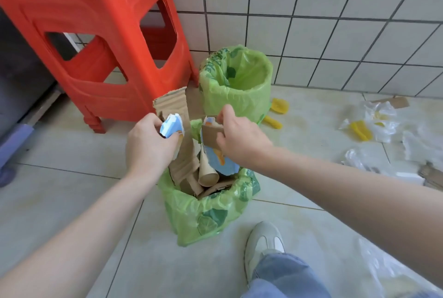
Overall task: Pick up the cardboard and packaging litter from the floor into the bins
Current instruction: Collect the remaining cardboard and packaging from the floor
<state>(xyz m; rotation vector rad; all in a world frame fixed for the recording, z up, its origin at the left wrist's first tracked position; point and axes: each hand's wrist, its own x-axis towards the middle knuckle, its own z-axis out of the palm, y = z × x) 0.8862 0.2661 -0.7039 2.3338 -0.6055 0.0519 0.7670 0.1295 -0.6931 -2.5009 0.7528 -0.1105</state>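
I've got my left hand (149, 144) pinching a blue-and-white carton scrap (171, 127), fingers curled round it. My right hand (239, 139) grips a torn cardboard piece (211, 138), fingers pressed on its edge. Both sit just above the near bin (203, 213), stuffed with cardboard below my fingers. Beyond them, the far bin (236, 82). Plastic wrappers (378, 120) lie on the floor, well right of my fingers.

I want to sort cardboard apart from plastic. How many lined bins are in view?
2. The near bin, by the shoe, is stuffed with cardboard below both hands. The far bin stands against the tiled wall beside the red stool and looks nearly empty.
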